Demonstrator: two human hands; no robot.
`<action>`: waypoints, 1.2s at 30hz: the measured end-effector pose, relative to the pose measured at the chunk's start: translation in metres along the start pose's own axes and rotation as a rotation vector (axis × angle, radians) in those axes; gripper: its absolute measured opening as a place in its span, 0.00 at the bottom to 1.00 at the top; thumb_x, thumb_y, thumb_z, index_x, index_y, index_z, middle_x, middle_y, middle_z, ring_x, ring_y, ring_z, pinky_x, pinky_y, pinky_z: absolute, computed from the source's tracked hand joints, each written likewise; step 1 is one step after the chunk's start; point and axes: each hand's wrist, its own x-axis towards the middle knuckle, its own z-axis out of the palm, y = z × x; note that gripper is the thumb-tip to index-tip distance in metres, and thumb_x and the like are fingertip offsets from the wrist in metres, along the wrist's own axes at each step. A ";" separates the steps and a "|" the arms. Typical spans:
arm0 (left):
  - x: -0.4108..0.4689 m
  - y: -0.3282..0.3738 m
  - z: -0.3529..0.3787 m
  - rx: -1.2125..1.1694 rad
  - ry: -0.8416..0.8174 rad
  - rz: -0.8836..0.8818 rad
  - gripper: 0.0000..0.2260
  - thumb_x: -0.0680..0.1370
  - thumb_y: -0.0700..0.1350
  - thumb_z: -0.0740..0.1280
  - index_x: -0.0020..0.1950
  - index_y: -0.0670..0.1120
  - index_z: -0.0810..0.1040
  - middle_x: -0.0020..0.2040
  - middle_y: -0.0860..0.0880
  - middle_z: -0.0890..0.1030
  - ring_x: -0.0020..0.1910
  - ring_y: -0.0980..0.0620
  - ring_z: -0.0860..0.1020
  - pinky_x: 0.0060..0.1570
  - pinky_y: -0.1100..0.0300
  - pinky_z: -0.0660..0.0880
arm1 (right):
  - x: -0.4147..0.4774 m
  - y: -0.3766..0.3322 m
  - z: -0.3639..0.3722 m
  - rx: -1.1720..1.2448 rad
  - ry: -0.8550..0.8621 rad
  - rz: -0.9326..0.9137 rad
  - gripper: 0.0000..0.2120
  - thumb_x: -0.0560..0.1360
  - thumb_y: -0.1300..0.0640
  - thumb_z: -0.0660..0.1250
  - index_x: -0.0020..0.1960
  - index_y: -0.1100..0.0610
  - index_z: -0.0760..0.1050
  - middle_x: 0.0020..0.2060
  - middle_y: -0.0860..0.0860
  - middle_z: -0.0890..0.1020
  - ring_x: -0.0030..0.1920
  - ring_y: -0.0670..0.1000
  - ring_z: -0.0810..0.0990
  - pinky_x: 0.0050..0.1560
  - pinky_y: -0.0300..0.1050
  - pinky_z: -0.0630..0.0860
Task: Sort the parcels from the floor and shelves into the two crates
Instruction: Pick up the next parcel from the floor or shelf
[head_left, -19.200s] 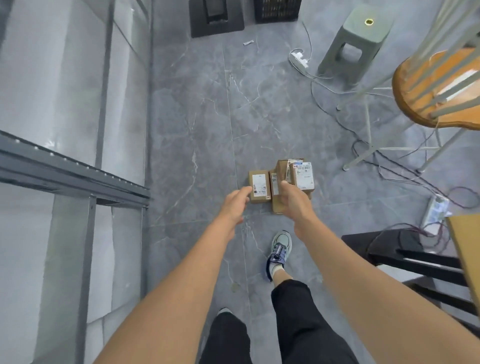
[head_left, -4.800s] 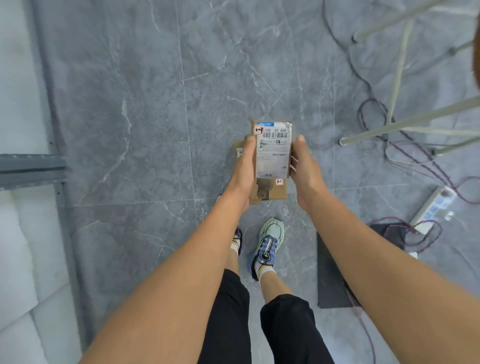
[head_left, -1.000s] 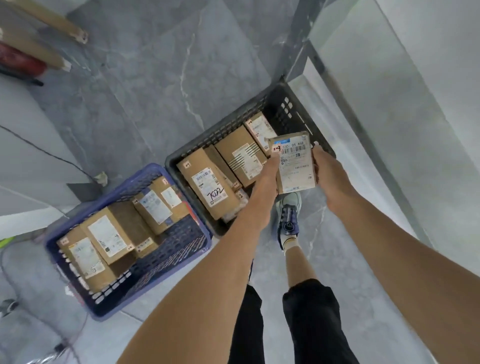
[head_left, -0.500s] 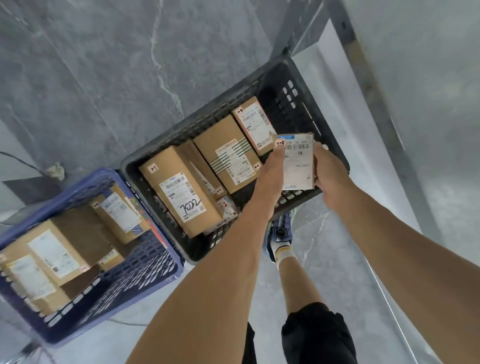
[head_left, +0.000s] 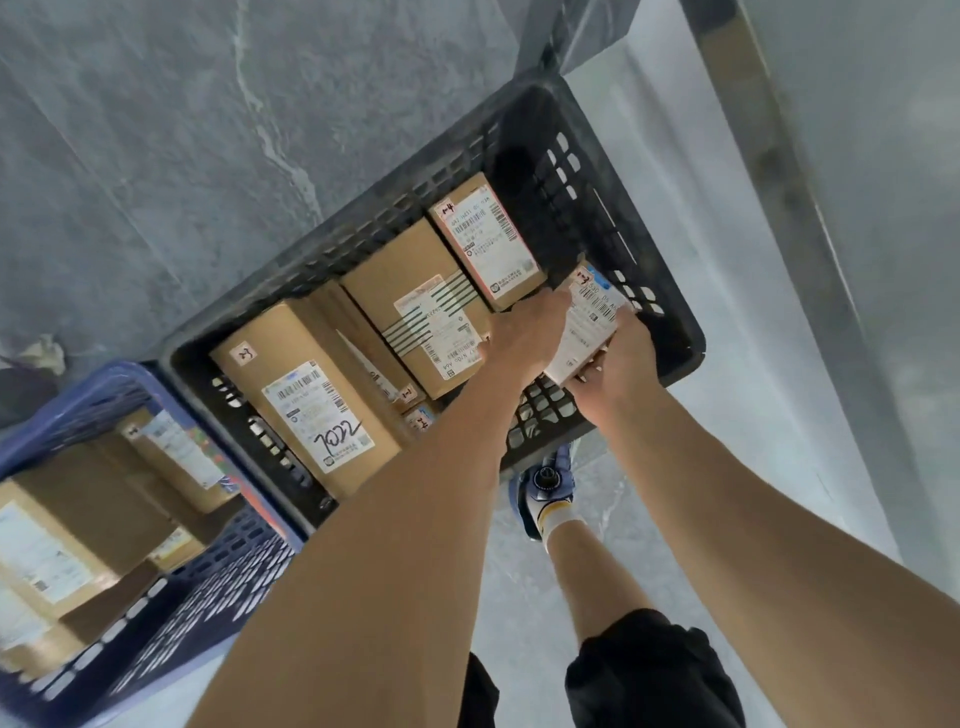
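Note:
A small cardboard parcel (head_left: 587, 325) with a white barcode label is held between both hands, low inside the right end of the black crate (head_left: 670, 322). My left hand (head_left: 524, 338) grips its left edge and my right hand (head_left: 615, 364) grips its right and lower edge. The black crate holds several other brown parcels, among them one (head_left: 311, 400) with "7022" handwritten on its label and one (head_left: 485, 239) with a large white label at the far side. A blue crate (head_left: 171, 613) with several parcels stands at the lower left.
The crates stand side by side on grey marble floor (head_left: 156, 156). A metal shelf upright (head_left: 810, 249) and a pale wall run along the right. My shoe (head_left: 545, 483) is just in front of the black crate.
I carried the parcel from the floor to the crates. In the last half second both hands have gone down with it, from above the black crate's near rim into its right end.

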 end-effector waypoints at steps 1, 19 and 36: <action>0.008 -0.002 0.003 0.014 0.013 0.009 0.17 0.82 0.57 0.49 0.53 0.50 0.73 0.61 0.43 0.75 0.63 0.42 0.70 0.63 0.43 0.64 | 0.005 0.000 0.000 0.028 -0.005 0.004 0.15 0.84 0.45 0.62 0.66 0.49 0.78 0.59 0.54 0.85 0.60 0.56 0.83 0.66 0.60 0.78; 0.061 -0.033 0.025 0.203 0.094 0.218 0.34 0.75 0.64 0.44 0.77 0.53 0.69 0.81 0.51 0.61 0.79 0.46 0.56 0.76 0.45 0.54 | 0.068 0.008 -0.001 0.071 -0.069 0.080 0.19 0.83 0.47 0.60 0.69 0.53 0.77 0.63 0.60 0.82 0.63 0.62 0.81 0.66 0.65 0.77; -0.198 0.064 -0.099 -0.381 0.076 0.292 0.09 0.87 0.54 0.53 0.48 0.59 0.68 0.46 0.61 0.71 0.42 0.69 0.69 0.48 0.69 0.70 | -0.213 -0.036 0.003 -0.289 -0.263 -0.414 0.21 0.86 0.42 0.59 0.75 0.49 0.72 0.73 0.46 0.76 0.73 0.47 0.72 0.77 0.49 0.65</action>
